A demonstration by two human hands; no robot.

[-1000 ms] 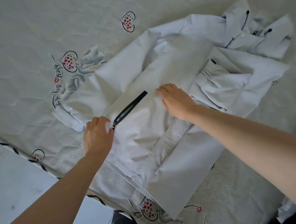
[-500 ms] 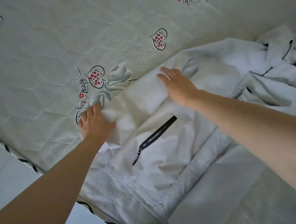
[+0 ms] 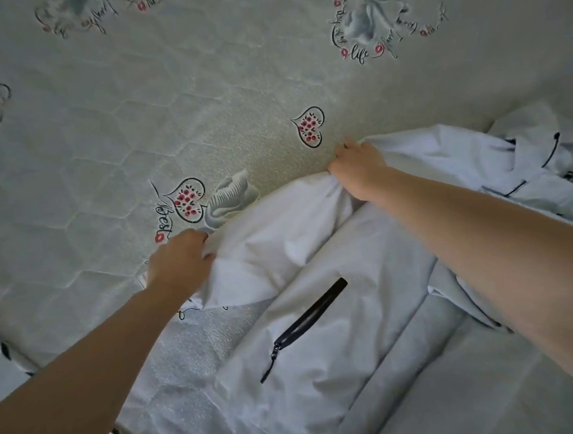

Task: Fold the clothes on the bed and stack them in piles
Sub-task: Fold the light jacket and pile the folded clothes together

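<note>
Both hands, left hand (image 3: pixel 177 263) and right hand (image 3: pixel 359 168), clench the sleeve edge of a soft, light white zip-pocket jacket (image 3: pixel 318 315) on the patterned bed (image 3: pixel 172 123), which looks easy to fold.

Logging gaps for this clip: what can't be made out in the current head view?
- Left hand: fingertips buried in the white jacket fabric, so the exact grip is hidden.
- Right hand: fingers curl under the jacket edge, hidden by the hand's back.
- Second garment: cut off by the right edge.
- Jacket hem: runs off the bottom edge.
- Bed cover: its lettering is too small to read fully.
</note>
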